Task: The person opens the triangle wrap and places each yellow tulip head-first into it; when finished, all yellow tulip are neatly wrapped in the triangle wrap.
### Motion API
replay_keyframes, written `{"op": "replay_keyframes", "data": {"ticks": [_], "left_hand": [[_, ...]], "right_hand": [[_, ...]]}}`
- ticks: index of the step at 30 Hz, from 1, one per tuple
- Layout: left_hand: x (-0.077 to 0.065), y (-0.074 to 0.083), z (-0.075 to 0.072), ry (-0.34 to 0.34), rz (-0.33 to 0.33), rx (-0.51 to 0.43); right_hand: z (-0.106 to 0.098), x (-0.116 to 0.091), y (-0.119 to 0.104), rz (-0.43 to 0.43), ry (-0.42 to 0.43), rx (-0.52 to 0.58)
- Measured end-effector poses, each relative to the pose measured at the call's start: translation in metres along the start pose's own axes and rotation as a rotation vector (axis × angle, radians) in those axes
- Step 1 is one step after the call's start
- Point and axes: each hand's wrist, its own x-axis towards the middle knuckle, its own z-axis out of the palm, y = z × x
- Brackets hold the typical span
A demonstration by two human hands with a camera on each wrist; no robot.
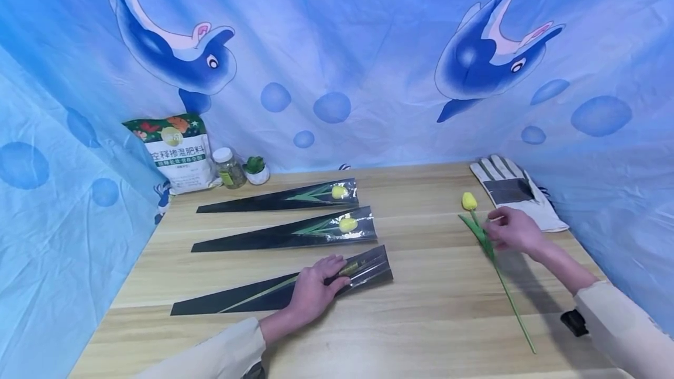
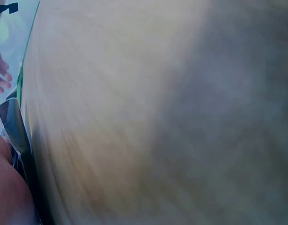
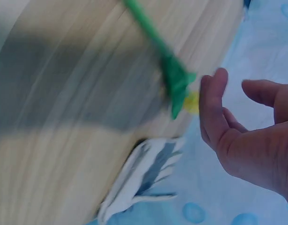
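Observation:
My left hand [image 1: 314,288] rests on a black flower sleeve [image 1: 237,300] with a clear front, its fingers and thumb spread across the wide part and hiding some of it. A thin gold line and gold marking run along this sleeve. At the right, a yellow tulip [image 1: 469,201] with green leaves and a long stem lies on the table. My right hand [image 1: 513,230] is beside its leaves, and in the right wrist view the thumb and loosely bent fingers [image 3: 214,103] stand apart with nothing between them. In the left wrist view only part of the sleeve [image 2: 12,122] shows.
Behind lie two more black sleeves, the middle one [image 1: 231,243] and the far one [image 1: 237,205], each with a yellow tulip inside. White work gloves [image 1: 537,209] lie at the back right. A fertilizer bag [image 1: 184,159], a jar [image 1: 230,169] and a small potted plant [image 1: 257,175] stand back left.

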Motion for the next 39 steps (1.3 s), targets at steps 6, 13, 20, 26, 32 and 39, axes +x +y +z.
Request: {"op": "replay_keyframes", "data": {"ticks": [6,13,20,26,32,39], "left_hand": [[0.001,-0.001,0.001,-0.017,0.013,0.008],[0.002,0.000,0.001,-0.032,-0.014,-0.006],[0.002,-0.001,0.000,-0.030,-0.015,-0.003],[0.002,-0.001,0.000,-0.024,-0.012,-0.004],[0.002,-0.001,0.001,-0.025,-0.008,-0.007],[0.002,0.001,0.001,-0.031,-0.005,-0.004]], "right_hand": [[-0.011,0.003,0.018,0.098,-0.104,0.068],[-0.011,0.011,0.025,0.151,-0.152,0.099],[-0.007,0.016,0.026,0.192,-0.168,0.110],[0.001,0.019,0.027,0.189,-0.100,0.062],[0.007,0.017,0.029,0.144,-0.030,-0.051],[0.010,0.015,0.028,0.124,-0.018,-0.058]]}}
